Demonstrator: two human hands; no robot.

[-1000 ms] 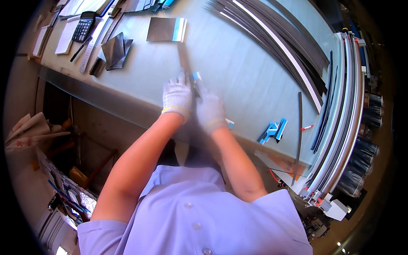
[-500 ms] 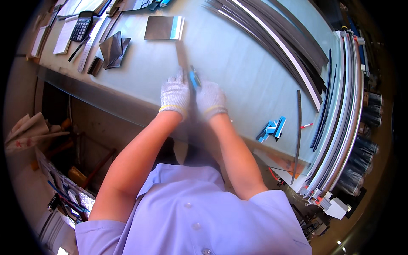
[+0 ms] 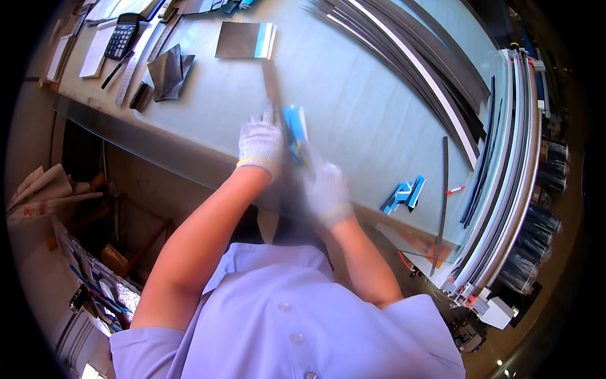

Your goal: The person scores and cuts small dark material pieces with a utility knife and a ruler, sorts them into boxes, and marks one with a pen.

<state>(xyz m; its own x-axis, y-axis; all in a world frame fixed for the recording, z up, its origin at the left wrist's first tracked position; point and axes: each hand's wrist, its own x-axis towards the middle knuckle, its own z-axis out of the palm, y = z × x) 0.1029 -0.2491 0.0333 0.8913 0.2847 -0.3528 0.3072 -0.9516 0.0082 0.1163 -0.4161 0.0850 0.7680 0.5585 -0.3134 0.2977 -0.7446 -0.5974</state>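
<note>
My left hand (image 3: 260,140), in a white knit glove with a yellow cuff line, lies with fingers stretched flat on a narrow grey-brown bar (image 3: 271,82) on the table. Just right of the bar's near part is a blue-and-white strip (image 3: 295,124). My right hand (image 3: 327,189), gloved the same way, is smeared by motion near the table's front edge. Its fingers look closed around something slim that points at the strip, too blurred to name. Beyond the bar's far end lies a dark square sheet (image 3: 238,40) with a blue-and-white edge.
Dark sheet pieces (image 3: 167,74), a steel ruler (image 3: 128,79), a pen and a calculator (image 3: 122,36) lie at the left. Long dark strips (image 3: 416,69) cover the far right. Blue offcuts (image 3: 404,193), a red-and-white marker (image 3: 456,189) and a thin black strip (image 3: 444,183) sit nearer right.
My right hand has moved back toward me and slightly right, away from my left hand. More of the blue-and-white strip shows beside the bar. My left hand stays put.
</note>
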